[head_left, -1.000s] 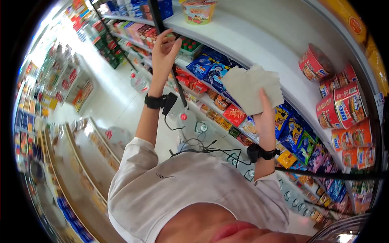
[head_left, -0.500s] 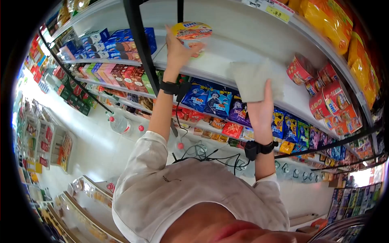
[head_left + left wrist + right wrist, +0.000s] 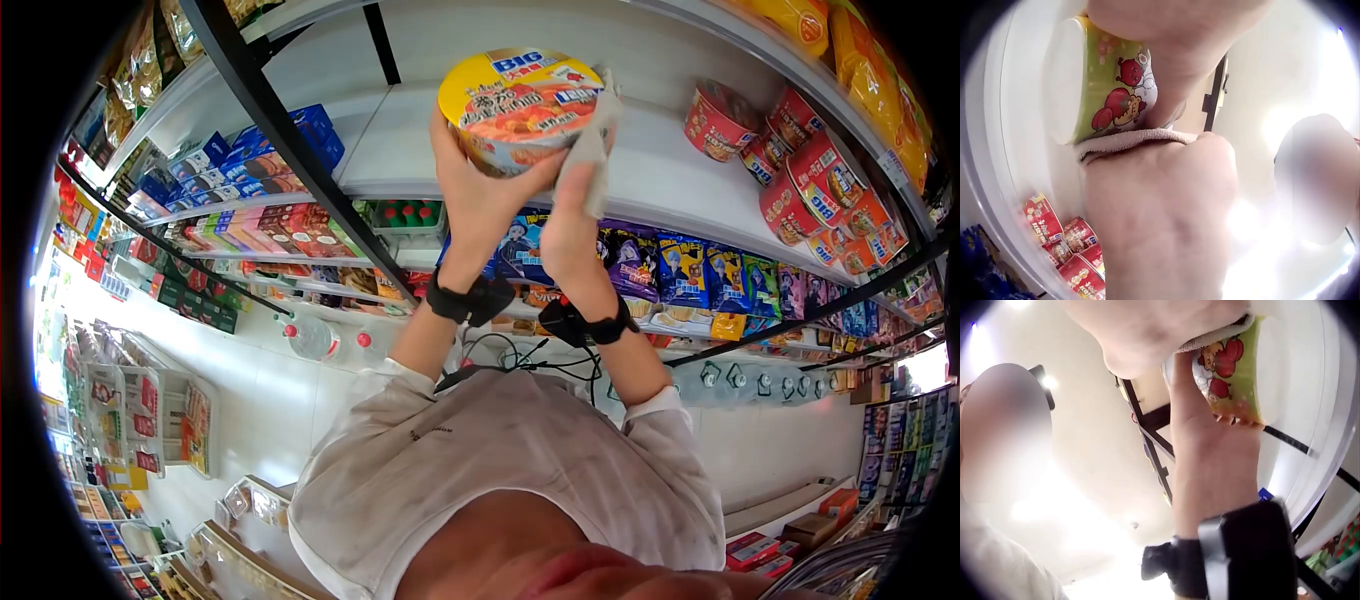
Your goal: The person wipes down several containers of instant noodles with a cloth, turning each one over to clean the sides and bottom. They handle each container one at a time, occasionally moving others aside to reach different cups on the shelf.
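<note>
In the head view my left hand (image 3: pixel 478 205) grips an instant noodle cup (image 3: pixel 520 100) with a yellow and orange lid, fingers and thumb round its side. The cup is tilted, lid facing up toward me, above the white shelf. My right hand (image 3: pixel 578 240) holds a pale grey cloth (image 3: pixel 597 150) against the cup's right side, the thumb lying over the cloth. From the left wrist, the cup's green side (image 3: pixel 1113 94) with cartoon tomatoes and its white base show. The right wrist view has the cloth's edge (image 3: pixel 1219 334) between my right hand and the cup.
Red noodle cups (image 3: pixel 720 120) stand and lie stacked on the shelf (image 3: pixel 640 165) to the right. Blue biscuit boxes (image 3: pixel 260 150) are at left, beside a black shelf post (image 3: pixel 270 110). Snack bags (image 3: pixel 685 270) hang below the shelf edge. Cables (image 3: pixel 510 352) dangle between the wrists.
My left hand has reached to the noodle cup on the shelf, taken hold of it and brought it nearer. My right hand has moved left with the cloth, onto the cup's side.
</note>
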Available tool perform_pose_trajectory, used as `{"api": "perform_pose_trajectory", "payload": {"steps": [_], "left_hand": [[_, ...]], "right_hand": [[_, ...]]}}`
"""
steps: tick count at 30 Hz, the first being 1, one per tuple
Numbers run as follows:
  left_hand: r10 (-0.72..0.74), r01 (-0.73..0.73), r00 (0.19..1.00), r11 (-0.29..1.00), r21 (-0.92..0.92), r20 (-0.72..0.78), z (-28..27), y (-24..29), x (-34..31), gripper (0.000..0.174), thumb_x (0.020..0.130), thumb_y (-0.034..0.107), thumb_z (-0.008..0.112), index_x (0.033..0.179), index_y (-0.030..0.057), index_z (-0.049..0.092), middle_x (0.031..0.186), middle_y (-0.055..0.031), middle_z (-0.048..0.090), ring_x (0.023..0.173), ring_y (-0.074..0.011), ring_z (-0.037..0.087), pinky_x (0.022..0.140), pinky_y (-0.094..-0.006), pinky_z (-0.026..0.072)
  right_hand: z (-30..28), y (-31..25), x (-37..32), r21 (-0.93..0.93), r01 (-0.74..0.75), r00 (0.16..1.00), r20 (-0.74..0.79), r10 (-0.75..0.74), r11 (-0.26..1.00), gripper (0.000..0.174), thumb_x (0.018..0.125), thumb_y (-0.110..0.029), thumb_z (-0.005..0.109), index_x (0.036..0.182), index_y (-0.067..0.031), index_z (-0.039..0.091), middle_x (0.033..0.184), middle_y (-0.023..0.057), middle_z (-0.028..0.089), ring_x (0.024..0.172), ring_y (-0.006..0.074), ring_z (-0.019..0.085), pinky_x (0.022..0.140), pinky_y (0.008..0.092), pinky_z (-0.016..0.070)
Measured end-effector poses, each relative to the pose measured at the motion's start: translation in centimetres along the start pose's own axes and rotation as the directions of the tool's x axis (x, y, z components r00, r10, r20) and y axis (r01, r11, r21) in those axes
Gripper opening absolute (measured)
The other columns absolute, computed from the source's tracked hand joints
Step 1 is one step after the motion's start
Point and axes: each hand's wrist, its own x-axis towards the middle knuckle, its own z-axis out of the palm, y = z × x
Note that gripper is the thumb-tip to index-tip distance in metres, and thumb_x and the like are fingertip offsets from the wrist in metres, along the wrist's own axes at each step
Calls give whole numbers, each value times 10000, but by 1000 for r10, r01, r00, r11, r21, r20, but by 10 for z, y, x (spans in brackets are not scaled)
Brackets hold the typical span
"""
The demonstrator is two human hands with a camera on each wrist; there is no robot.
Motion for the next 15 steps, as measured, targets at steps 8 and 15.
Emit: {"api": "perform_pose_trajectory", "payload": {"steps": [8, 15], "left_hand": [[-326, 410, 902, 851, -327, 282, -11, 34, -20, 770, 748, 166, 844, 1343, -16, 390, 1250, -134, 571, 1143, -195, 589, 952, -338, 501], [-401, 580, 814, 525, -623, 420, -23, -17, -16, 492, 1006, 320, 570, 1360, 10, 425, 1246, -83, 584, 1129, -135, 573, 978, -311, 465]], "right_hand": [[-56, -26, 0, 360, -501, 859, 101, 502, 787, 654, 1054, -552, 252, 1438, -44, 404, 1457, 90, 461, 1340, 164, 433, 1142, 341, 312], [-86, 32, -59, -308, -136, 991, -26, 135, 942, 663, 912, 139, 482, 1517, 70, 218, 1565, 203, 304, 1436, 291, 323, 1195, 357, 213]]}}
